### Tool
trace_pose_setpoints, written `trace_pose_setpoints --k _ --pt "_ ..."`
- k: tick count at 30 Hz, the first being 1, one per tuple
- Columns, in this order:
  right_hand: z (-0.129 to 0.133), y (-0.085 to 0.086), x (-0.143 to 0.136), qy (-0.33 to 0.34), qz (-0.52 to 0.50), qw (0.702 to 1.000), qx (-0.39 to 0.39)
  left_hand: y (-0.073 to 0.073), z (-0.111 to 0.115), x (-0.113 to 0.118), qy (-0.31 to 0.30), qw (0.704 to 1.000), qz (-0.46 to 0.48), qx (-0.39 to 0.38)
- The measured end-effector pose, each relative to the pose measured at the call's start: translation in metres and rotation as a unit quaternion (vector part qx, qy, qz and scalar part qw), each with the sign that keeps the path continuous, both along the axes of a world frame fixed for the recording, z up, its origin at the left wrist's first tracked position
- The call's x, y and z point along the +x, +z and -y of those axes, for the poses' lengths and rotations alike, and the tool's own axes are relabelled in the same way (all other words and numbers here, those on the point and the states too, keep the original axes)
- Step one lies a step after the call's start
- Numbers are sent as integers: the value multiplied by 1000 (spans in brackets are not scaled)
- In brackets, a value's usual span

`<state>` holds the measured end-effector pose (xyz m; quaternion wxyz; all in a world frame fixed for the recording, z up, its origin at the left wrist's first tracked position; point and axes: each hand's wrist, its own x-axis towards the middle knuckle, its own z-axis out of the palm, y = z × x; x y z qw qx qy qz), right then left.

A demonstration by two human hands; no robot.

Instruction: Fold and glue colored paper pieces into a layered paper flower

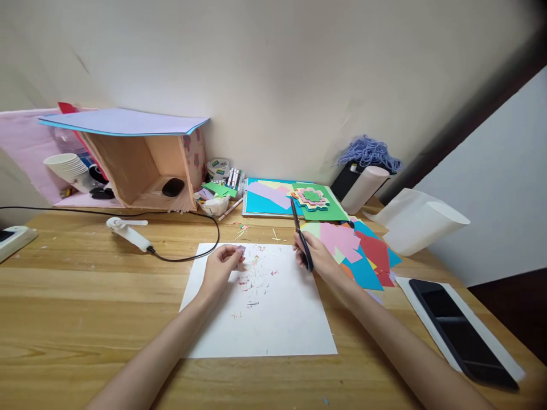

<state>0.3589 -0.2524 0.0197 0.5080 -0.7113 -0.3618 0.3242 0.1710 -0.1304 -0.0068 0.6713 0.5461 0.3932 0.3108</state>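
Note:
My left hand is closed over the left part of a white sheet, pinching a small purple paper piece at its fingertips. In my right hand is a pair of black-handled scissors, held upright with the blades pointing away from me. The blades look nearly together. Coloured smudges mark the middle of the white sheet. Beyond the scissors, a layered paper flower with a green centre rests on a green sheet.
Coloured paper scraps spread beside my right forearm. A black phone lies at the right. Behind stand an open box, a scrap-filled cup and blue yarn. A white glue gun with a black cord lies left.

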Motion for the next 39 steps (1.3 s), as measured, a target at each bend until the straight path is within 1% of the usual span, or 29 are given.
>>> trace_pose_setpoints --k 1,2,3,5,8,10,13,15,17,20,25,30,39 --pt "-7 -1 -9 44 -104 993 18 0 -2 0 6 1000 1 -1" --pt "-15 -3 -17 82 -188 978 28 0 -4 -1 12 1000 3 0" --pt "-22 -4 -26 111 -248 962 28 0 -7 -1 18 1000 6 0" --pt "-33 -8 -43 148 -322 935 17 0 -13 -2 22 1000 12 3" --pt "-45 -13 -60 195 -379 905 -13 5 -19 -6 22 999 25 1" --pt "-47 -17 -65 230 -380 895 -29 10 -22 -9 24 999 31 -1" --pt "-43 -26 -67 300 -349 887 -43 18 -22 -13 29 999 26 8" --pt "-39 -33 -67 344 -318 882 -44 22 -22 -15 34 999 21 18" --pt "-36 -39 -67 367 -287 884 -35 22 -23 -17 36 999 15 20" --pt "-33 -43 -69 370 -257 892 -24 22 -24 -17 36 999 9 8" --pt "-30 -38 -73 361 -223 906 -10 24 -23 -16 44 999 6 -2" --pt "-30 -37 -73 354 -208 911 -15 28 -21 -17 40 999 -7 11" --pt "-31 -44 -71 345 -180 921 -30 23 -23 -18 25 999 -29 28"
